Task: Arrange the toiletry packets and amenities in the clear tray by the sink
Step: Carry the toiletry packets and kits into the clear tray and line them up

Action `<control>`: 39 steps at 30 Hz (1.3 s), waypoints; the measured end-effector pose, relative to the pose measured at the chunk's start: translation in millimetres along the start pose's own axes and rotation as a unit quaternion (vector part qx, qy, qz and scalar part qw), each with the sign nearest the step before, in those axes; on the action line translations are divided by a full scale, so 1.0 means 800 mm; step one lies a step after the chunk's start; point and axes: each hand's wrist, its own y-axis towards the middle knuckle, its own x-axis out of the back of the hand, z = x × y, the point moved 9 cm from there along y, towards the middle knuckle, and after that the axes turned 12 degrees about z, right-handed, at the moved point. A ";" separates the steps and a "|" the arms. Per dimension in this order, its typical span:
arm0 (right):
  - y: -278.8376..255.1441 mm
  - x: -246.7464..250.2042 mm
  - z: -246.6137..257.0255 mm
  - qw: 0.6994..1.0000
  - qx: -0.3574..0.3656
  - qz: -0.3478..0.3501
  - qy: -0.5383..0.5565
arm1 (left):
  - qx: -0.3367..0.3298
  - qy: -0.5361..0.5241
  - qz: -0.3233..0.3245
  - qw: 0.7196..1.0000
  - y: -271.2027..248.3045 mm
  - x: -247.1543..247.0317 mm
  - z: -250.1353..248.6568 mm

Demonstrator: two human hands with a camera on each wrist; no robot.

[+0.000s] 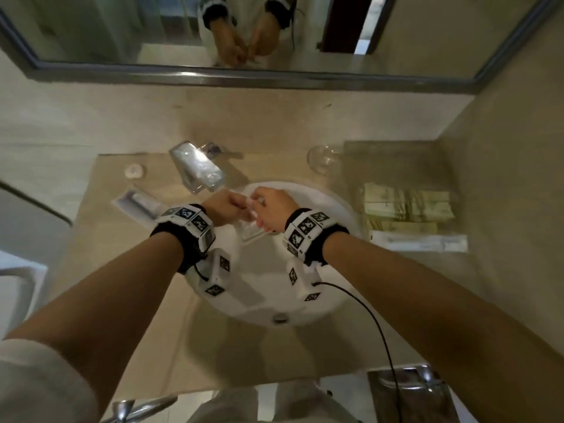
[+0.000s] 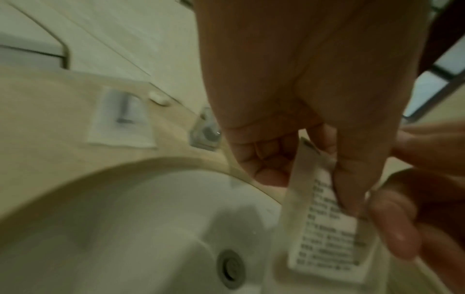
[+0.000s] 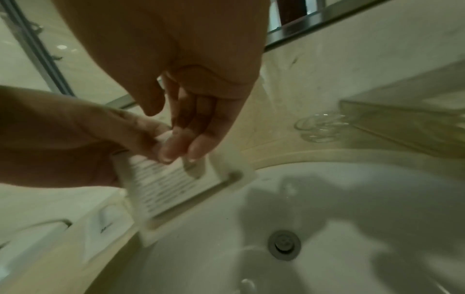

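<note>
Over the white sink basin [image 1: 268, 297], both hands hold one white toiletry packet [image 1: 251, 232] with black print on its label [image 2: 329, 230]. My left hand [image 1: 236, 204] pinches its upper edge between thumb and fingers. My right hand [image 1: 263, 206] grips the same top edge from the right, its fingertips [image 3: 176, 151] meeting the left thumb. The clear tray [image 1: 396, 154] stands on the counter to the right and holds a stack of green-and-white packets [image 1: 406, 203]. A long white packet [image 1: 421, 243] lies along the tray's near side. Another white packet [image 1: 137, 206] lies left of the basin.
A chrome faucet [image 1: 198, 169] stands behind the basin, just beyond the hands. An upturned clear glass [image 1: 323, 158] sits between the faucet and the tray. A small round white object [image 1: 133, 171] lies at the back left. A framed mirror [image 1: 274, 76] runs above the counter.
</note>
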 end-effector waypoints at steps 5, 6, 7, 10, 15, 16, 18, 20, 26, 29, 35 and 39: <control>-0.047 0.073 -0.094 0.995 -0.078 -0.054 0.042 | -0.036 0.004 0.052 0.998 0.044 -0.074 -0.098; -0.055 0.085 -0.111 0.993 -0.088 -0.060 0.043 | -0.037 0.000 0.058 0.998 0.049 -0.087 -0.113; -0.063 0.096 -0.128 0.992 -0.095 -0.068 0.044 | -0.040 -0.002 0.064 0.997 0.057 -0.098 -0.125; -0.086 0.124 -0.180 0.987 -0.107 -0.098 0.073 | -0.058 -0.014 0.087 0.994 0.079 -0.138 -0.162; -0.119 0.156 -0.252 0.963 -0.127 -0.149 0.183 | -0.052 -0.034 0.101 0.993 0.108 -0.187 -0.202; -0.126 0.163 -0.267 0.958 -0.130 -0.155 0.202 | -0.050 -0.036 0.098 0.993 0.114 -0.195 -0.208; -0.139 0.177 -0.289 0.952 -0.131 -0.170 0.219 | -0.051 -0.025 0.080 0.995 0.124 -0.204 -0.216; -0.153 0.193 -0.308 0.947 -0.129 -0.189 0.227 | -0.054 -0.009 0.067 0.996 0.133 -0.212 -0.221; -0.171 0.218 -0.350 0.920 -0.098 -0.210 0.317 | -0.009 -0.061 0.116 0.991 0.157 -0.247 -0.226; -0.170 0.222 -0.364 0.929 -0.112 -0.187 0.299 | -0.025 -0.093 0.122 0.988 0.167 -0.257 -0.239; -0.169 0.226 -0.384 0.936 -0.157 -0.173 0.265 | -0.053 -0.106 0.088 0.989 0.190 -0.256 -0.245; -0.161 0.230 -0.394 0.948 -0.199 -0.166 0.188 | -0.051 -0.090 0.051 0.993 0.202 -0.245 -0.236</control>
